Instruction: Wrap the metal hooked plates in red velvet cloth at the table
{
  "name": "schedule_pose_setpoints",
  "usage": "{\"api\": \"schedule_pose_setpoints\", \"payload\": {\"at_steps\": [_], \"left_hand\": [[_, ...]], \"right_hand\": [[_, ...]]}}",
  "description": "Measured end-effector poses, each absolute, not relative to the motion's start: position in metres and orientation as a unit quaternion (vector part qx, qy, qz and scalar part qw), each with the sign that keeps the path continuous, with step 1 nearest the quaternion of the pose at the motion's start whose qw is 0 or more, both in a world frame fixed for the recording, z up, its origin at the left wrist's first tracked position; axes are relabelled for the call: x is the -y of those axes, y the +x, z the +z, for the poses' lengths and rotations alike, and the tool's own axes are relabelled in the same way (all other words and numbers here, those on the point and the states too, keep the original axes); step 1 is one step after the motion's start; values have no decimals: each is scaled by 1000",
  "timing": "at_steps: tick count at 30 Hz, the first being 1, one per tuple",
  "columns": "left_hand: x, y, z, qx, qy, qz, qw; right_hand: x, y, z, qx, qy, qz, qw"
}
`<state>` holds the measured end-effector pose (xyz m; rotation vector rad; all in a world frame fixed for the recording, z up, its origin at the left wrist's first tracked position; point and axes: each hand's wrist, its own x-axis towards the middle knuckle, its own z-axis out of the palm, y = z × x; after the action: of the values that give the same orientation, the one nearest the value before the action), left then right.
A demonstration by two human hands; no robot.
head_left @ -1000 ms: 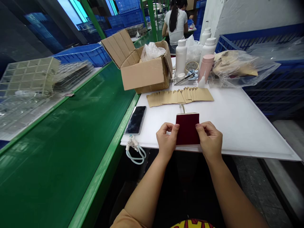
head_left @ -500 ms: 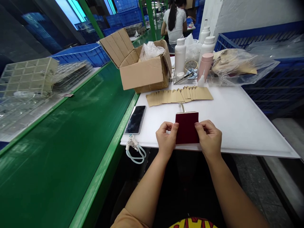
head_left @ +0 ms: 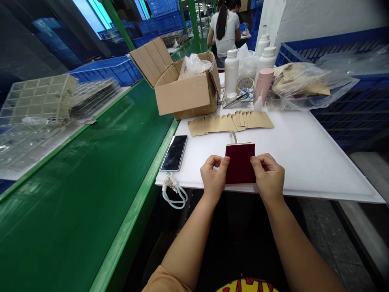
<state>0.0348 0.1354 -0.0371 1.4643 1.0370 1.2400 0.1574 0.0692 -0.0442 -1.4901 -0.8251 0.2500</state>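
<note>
Between my two hands is a flat, dark red square panel [head_left: 240,164] with a pale top edge, held over the front of the white table. My left hand [head_left: 214,175] pinches its left side, thumb on the near face. On the opposite side my right hand [head_left: 269,174] grips the right edge the same way. A small curved pale strip [head_left: 234,137] sticks out beyond the panel's top edge; I cannot tell whether it is attached. Farther back, a fanned row of tan cards [head_left: 231,122] lies across the table.
A phone [head_left: 174,153] with a looped cord lies at left, beside the green conveyor [head_left: 91,170]. Behind the cards stand an open cardboard box [head_left: 184,97], white bottles [head_left: 231,73], a pink bottle [head_left: 263,85] and a plastic bag [head_left: 306,85]. Another person [head_left: 224,32] sits farther back.
The view has shifted very slightly. Both hands keep the same hold on the red panel.
</note>
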Motion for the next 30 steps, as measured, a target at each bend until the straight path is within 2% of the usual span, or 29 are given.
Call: {"api": "schedule_pose_setpoints", "payload": {"at_steps": [12, 21, 30], "left_hand": [[-137, 36, -36, -429, 590, 504, 462], [-143, 37, -29, -429, 575, 477, 508], [-146, 34, -25, -444, 600, 458, 482]], "right_hand": [[-71, 158, -46, 364, -659, 100, 650], [-72, 158, -45, 366, -664, 93, 645], [-72, 158, -44, 374, -658, 87, 647]]}}
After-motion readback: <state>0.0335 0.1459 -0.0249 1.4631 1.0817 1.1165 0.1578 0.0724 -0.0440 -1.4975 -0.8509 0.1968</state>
